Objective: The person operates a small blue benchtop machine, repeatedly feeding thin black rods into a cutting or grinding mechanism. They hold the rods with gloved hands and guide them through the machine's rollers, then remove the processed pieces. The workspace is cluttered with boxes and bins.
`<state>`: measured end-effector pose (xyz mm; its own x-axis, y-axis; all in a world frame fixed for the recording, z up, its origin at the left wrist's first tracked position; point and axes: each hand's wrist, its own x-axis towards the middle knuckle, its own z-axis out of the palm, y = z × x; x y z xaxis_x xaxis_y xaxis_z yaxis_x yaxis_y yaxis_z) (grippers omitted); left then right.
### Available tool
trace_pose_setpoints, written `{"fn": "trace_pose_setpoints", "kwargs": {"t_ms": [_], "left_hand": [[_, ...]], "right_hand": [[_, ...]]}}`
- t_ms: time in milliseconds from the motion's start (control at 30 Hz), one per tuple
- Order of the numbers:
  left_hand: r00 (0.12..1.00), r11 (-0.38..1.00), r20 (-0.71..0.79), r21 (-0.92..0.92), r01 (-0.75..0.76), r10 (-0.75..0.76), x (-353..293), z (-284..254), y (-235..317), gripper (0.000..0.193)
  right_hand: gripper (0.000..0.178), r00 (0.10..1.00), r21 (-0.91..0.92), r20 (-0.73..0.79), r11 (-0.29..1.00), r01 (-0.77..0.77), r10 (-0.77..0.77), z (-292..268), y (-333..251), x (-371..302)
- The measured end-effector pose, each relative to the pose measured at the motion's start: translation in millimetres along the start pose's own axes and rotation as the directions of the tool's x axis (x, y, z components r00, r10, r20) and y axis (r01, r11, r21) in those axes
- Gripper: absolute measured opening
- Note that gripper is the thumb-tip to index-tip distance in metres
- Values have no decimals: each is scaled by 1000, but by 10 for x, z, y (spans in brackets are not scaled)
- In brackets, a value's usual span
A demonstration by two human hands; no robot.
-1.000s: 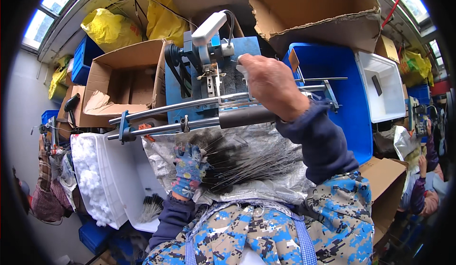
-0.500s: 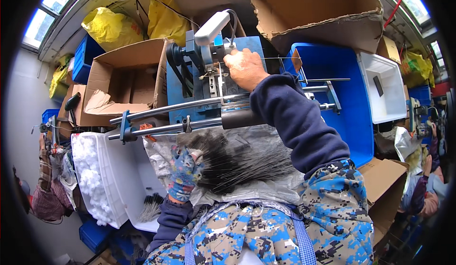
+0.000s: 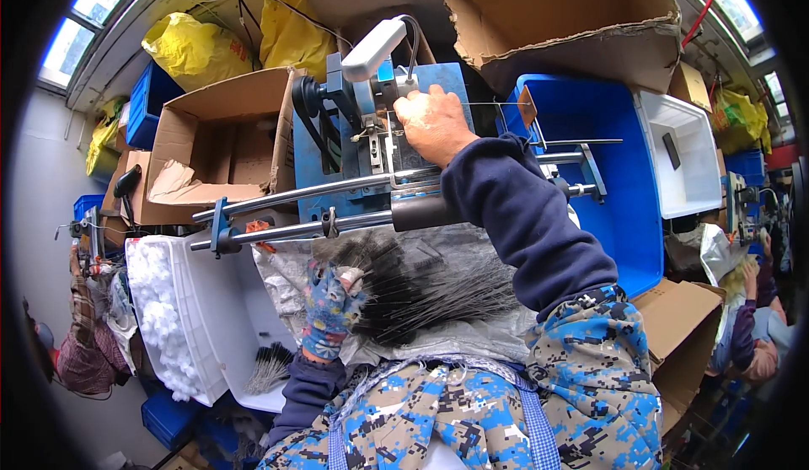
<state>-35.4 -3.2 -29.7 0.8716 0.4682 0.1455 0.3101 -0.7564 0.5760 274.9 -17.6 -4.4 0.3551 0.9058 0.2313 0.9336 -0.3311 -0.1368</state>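
My bare right hand [image 3: 434,124] is closed at the head of a blue machine [image 3: 442,78], knuckles up, its fingertips hidden against the metal parts. A thin wire [image 3: 491,103] runs out to the right from behind this hand; whether the fingers pinch it I cannot see. Below the machine's rails, my left hand [image 3: 329,306] wears a flowered blue glove. Its fingers are bent together at the left edge of a pile of thin wire stems [image 3: 421,297] with dark bristly parts. What those fingers hold, if anything, is hard to make out. The pile lies on a pale sheet [image 3: 455,335] over my lap.
Two steel rails [image 3: 299,230] cross in front of me. A white bin [image 3: 211,318] with white fluff stands left, a cardboard box [image 3: 223,145] behind it. A blue bin [image 3: 619,183] and a white tray [image 3: 695,162] stand right. Other people work at both sides.
My left gloved hand has shifted slightly and turned its fingers beside the pile. My right hand stays at the machine head. The person at far right has moved their arms.
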Motion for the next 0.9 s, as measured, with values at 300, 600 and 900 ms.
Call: {"fn": "trace_pose_setpoints", "kwargs": {"t_ms": [300, 600, 900], "left_hand": [[986, 993, -123, 50, -109, 114, 95, 4, 86, 32], [990, 998, -135, -67, 19, -28, -24, 130, -48, 29], [986, 998, -166, -64, -13, 3, 60, 73, 87, 29]], "right_hand": [[10, 999, -93, -28, 996, 12, -15, -41, -41, -23], [11, 998, -76, -49, 997, 25, -28, -25, -37, -17], [12, 999, 62, 25, 998, 25, -26, -1, 12, 27]]}}
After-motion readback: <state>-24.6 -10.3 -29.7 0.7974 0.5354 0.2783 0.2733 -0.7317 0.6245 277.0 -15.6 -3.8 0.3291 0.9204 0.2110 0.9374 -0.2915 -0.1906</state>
